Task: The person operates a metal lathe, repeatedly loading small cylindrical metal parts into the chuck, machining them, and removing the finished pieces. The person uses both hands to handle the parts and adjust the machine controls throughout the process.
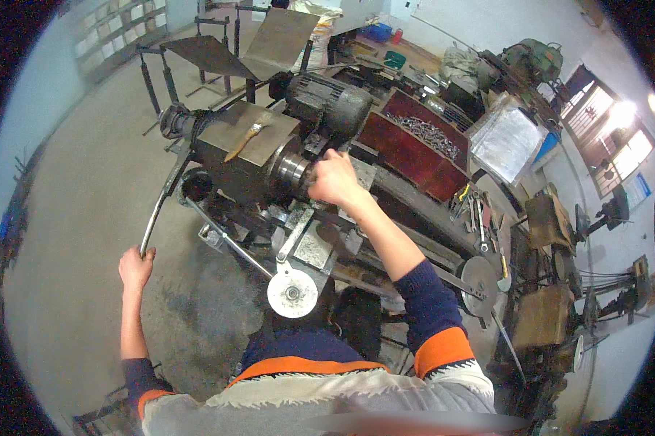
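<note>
My left hand [136, 267] is wrapped round the lower end of a long metal lever [157, 211], which slants up to the far-left end of a small lathe. On the right, my right hand [333, 178] is closed against the front of the shiny round spindle nose [293, 168]. Whatever its fingers hold there is hidden behind the hand. A paintbrush [244, 142] with a wooden handle lies on the flat top of the headstock [218, 131]. Nearer to me, below my right hand, are the cross slide [314, 243] and a white round handwheel [293, 293].
Behind the spindle sits a grey finned motor [327, 102]. A dark red tray [415, 160] of small metal parts stands beyond my right hand. Wrenches [480, 221] lie farther right, near a round metal disc [480, 285]. Metal stands [204, 54] occupy the far left.
</note>
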A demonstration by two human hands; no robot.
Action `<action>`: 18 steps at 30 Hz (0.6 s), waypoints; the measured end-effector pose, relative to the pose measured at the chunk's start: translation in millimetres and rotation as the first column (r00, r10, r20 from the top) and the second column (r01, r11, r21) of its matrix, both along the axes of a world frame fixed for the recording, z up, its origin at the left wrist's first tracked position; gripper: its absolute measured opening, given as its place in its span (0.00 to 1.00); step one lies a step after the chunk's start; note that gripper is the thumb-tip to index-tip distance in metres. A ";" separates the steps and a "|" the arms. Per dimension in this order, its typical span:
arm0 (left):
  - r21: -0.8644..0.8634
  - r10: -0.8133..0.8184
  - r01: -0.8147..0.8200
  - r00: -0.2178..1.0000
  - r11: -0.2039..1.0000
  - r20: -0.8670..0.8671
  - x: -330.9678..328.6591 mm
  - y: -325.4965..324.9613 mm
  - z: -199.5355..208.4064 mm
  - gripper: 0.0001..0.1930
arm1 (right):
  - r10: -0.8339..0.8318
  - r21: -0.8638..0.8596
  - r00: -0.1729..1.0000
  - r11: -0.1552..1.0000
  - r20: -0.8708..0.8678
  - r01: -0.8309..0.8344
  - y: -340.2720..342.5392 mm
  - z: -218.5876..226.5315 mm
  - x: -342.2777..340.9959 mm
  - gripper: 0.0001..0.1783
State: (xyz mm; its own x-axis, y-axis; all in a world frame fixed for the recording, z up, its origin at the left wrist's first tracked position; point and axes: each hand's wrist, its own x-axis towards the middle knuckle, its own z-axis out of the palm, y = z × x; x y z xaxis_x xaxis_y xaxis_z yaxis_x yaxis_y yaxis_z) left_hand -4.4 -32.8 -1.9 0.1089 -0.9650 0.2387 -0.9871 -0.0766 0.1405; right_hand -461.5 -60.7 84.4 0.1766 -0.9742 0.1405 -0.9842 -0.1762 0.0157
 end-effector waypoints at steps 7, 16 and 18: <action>0.268 -0.054 0.239 0.832 0.933 -0.553 6.9 -72.6 -3.9 0.12 | 0.339 -0.422 0.689 0.905 0.641 -0.052 105.8 -20.0 -52.5 0.28; 0.166 -0.108 0.272 0.764 0.948 -0.636 -9.7 -80.3 -7.4 0.08 | 0.212 -0.569 0.840 0.812 0.500 0.134 103.3 -6.3 -153.0 0.23; 0.182 -0.114 0.319 0.722 0.930 -0.682 -1.3 -86.9 -13.2 0.08 | 0.020 -0.599 0.927 0.768 0.375 0.225 71.9 11.6 -185.3 0.28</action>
State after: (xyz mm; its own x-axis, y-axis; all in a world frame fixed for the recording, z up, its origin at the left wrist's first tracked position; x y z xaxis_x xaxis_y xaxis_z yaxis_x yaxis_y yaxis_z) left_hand -5.7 -119.7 -15.0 -0.0824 -0.9933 -0.0812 -0.6511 -0.0080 0.7589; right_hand -646.9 11.2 96.0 -0.0979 -0.6551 0.7492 -0.9568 -0.1452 -0.2520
